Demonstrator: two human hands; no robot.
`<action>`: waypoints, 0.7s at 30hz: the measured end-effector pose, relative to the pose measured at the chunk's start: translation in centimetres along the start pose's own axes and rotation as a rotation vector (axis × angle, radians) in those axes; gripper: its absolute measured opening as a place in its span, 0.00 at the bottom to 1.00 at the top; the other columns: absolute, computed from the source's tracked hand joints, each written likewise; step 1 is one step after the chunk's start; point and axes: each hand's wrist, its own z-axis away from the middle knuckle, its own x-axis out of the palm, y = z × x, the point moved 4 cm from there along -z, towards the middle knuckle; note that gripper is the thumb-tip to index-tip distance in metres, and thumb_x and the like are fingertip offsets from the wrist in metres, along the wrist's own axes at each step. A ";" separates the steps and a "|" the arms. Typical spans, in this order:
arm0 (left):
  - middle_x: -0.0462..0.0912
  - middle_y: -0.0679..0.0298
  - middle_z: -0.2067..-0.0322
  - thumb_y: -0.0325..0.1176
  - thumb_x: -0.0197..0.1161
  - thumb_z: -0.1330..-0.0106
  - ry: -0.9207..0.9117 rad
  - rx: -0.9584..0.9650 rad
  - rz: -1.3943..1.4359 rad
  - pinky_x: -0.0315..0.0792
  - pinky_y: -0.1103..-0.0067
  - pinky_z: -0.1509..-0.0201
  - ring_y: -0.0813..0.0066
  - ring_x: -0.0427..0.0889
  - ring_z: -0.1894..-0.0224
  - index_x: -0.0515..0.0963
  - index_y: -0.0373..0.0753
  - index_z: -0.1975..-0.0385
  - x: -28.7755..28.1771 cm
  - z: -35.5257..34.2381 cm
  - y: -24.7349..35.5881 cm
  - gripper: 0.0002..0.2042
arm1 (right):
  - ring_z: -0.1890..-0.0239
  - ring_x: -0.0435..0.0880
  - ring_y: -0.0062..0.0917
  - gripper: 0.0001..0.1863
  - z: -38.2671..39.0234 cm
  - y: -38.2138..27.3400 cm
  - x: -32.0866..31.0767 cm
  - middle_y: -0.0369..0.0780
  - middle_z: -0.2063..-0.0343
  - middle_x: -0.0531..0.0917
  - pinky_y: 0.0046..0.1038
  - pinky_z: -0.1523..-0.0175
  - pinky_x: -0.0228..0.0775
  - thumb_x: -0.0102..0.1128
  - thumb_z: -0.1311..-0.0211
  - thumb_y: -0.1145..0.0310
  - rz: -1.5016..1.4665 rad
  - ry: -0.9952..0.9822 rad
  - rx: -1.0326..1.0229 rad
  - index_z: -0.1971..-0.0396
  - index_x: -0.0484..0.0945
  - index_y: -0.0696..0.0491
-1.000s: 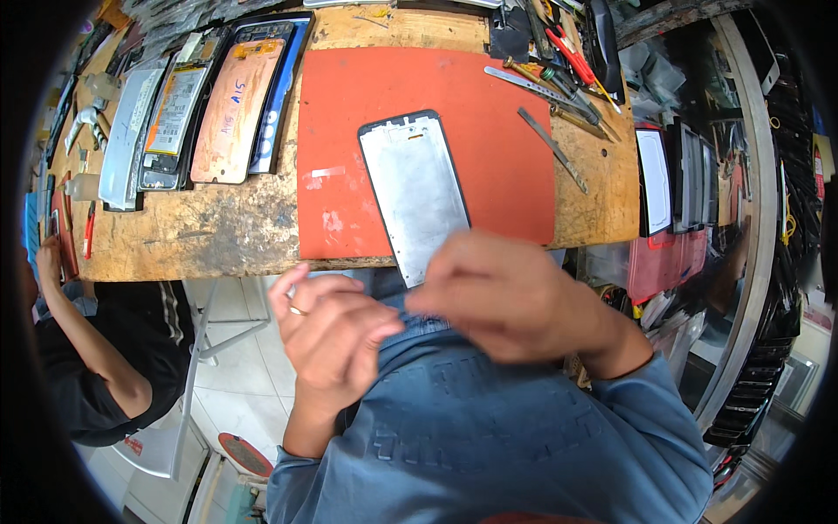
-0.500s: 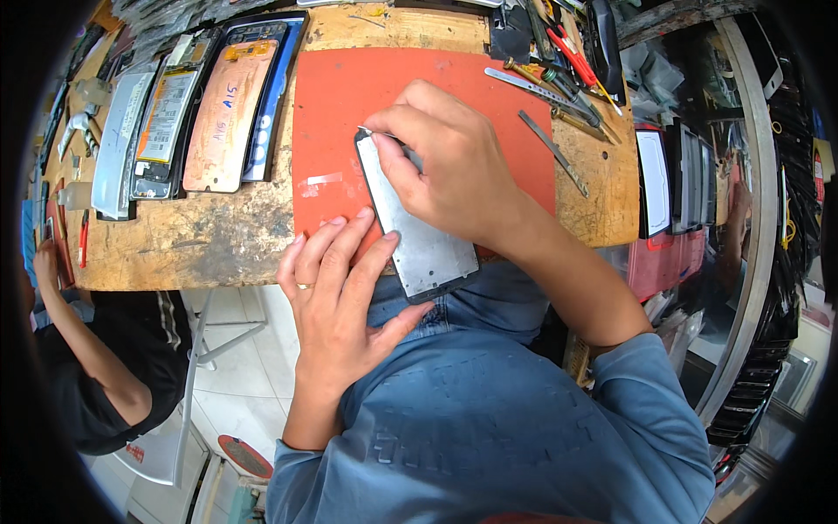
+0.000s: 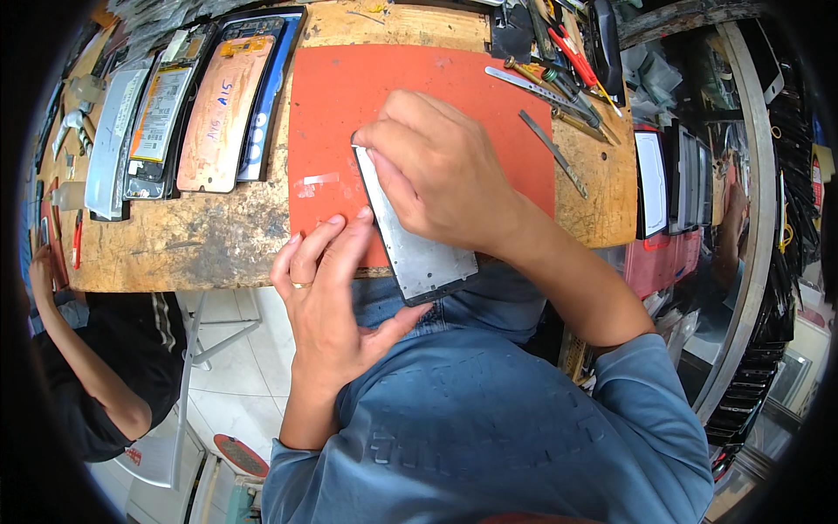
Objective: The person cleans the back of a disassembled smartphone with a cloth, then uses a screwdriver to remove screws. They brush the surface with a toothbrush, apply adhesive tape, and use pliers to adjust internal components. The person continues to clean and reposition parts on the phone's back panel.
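Bracing the phone frame (image 3: 428, 253), the left hand (image 3: 327, 284) is loosely spread, a fingertip at the frame's side and the thumb by its near end. The right hand (image 3: 432, 175) is bent into a pinch at the far-left corner; its fingers hide whether they grip the frame or something small. The frame lies aslant on the red mat (image 3: 319, 92), its near end sticking out past the mat's near edge. It looks thin, light and fairly stiff; the smooth silver face is probably slippery and the slim body might bend if forced, so the dark long edges seem the best hold. White scraps (image 3: 316, 182) lie on the mat's left part. Left of the mat are a copper-coloured panel (image 3: 209, 162) and a phone (image 3: 157, 113) with its battery bare. Tweezers (image 3: 511, 79) and a metal blade (image 3: 552, 150) cross the mat's right edge, crowding that side; a red-handled tool (image 3: 573, 57) lies beyond its far-right corner.
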 end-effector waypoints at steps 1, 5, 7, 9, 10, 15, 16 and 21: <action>0.85 0.56 0.32 0.54 0.88 0.49 0.024 -0.019 0.052 0.51 0.55 0.20 0.56 0.76 0.27 0.64 0.32 0.23 0.1 0.1 -0.1 0.57 | 0.63 0.84 0.44 0.14 0.1 -0.1 -0.1 0.45 0.63 0.82 0.43 0.59 0.77 0.71 0.45 0.82 -0.018 0.000 -0.012 0.57 0.85 0.59; 0.86 0.54 0.33 0.53 0.90 0.50 0.077 -0.078 0.187 0.47 0.55 0.18 0.56 0.77 0.27 0.42 0.26 0.16 0.7 0.6 -0.7 0.72 | 0.62 0.82 0.43 0.09 1.4 -1.1 -0.2 0.44 0.65 0.78 0.43 0.59 0.75 0.68 0.45 0.77 -0.054 -0.004 -0.052 0.63 0.83 0.58; 0.86 0.53 0.33 0.53 0.90 0.50 0.084 -0.089 0.197 0.46 0.55 0.18 0.56 0.77 0.27 0.37 0.25 0.15 0.7 0.5 -0.7 0.75 | 0.62 0.81 0.41 0.07 2.1 -1.8 -0.3 0.44 0.66 0.77 0.42 0.59 0.73 0.67 0.44 0.74 -0.059 -0.017 -0.060 0.66 0.81 0.57; 0.87 0.54 0.34 0.54 0.90 0.50 0.092 -0.088 0.187 0.46 0.55 0.18 0.56 0.78 0.27 0.36 0.25 0.15 0.7 0.5 -0.7 0.75 | 0.63 0.80 0.40 0.08 3.0 -2.4 -0.6 0.43 0.66 0.76 0.41 0.60 0.72 0.66 0.45 0.73 -0.070 -0.040 -0.061 0.66 0.80 0.57; 0.87 0.54 0.34 0.55 0.90 0.50 0.089 -0.082 0.165 0.47 0.55 0.18 0.56 0.78 0.27 0.37 0.25 0.15 0.7 0.5 -0.7 0.75 | 0.64 0.80 0.39 0.08 3.4 -2.8 -0.7 0.43 0.67 0.75 0.41 0.61 0.71 0.66 0.45 0.72 -0.079 -0.049 -0.063 0.66 0.80 0.57; 0.89 0.57 0.37 0.66 0.81 0.44 0.134 -0.013 0.007 0.51 0.53 0.19 0.57 0.81 0.31 0.57 0.29 0.17 0.6 0.2 -0.5 0.63 | 0.66 0.78 0.37 0.09 5.7 -5.2 -1.9 0.41 0.68 0.73 0.39 0.62 0.68 0.66 0.46 0.71 -0.111 -0.129 -0.039 0.66 0.79 0.57; 0.89 0.59 0.38 0.69 0.77 0.41 0.139 0.029 -0.055 0.52 0.52 0.19 0.58 0.82 0.33 0.65 0.33 0.22 0.6 0.1 -0.4 0.56 | 0.66 0.77 0.36 0.09 6.1 -5.7 -2.1 0.41 0.69 0.73 0.39 0.63 0.68 0.66 0.46 0.70 -0.108 -0.142 -0.038 0.67 0.79 0.56; 0.90 0.64 0.45 0.80 0.58 0.34 0.188 0.129 -0.249 0.57 0.53 0.20 0.62 0.84 0.39 0.92 0.47 0.45 1.1 -0.2 -0.6 0.41 | 0.67 0.76 0.34 0.09 7.5 -7.2 -2.7 0.40 0.68 0.72 0.38 0.63 0.67 0.66 0.46 0.69 -0.061 -0.227 -0.049 0.68 0.78 0.56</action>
